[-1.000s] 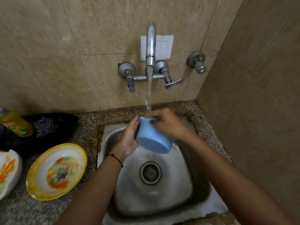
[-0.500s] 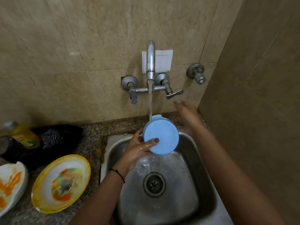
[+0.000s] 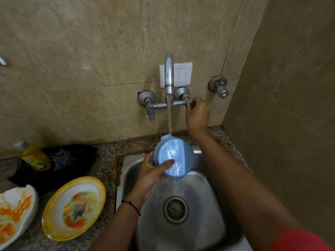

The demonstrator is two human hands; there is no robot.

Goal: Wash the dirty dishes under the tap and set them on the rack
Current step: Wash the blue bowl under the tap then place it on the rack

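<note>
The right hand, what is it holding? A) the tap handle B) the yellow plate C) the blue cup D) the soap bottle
A: the right hand is closed on the tap handle by the wall, while the left hand holds the blue cup under the running water.

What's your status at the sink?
Left hand holds blue cup under running tap. Right hand on tap handle. Two dirty plates wait on counter; nothing blocking.
</note>
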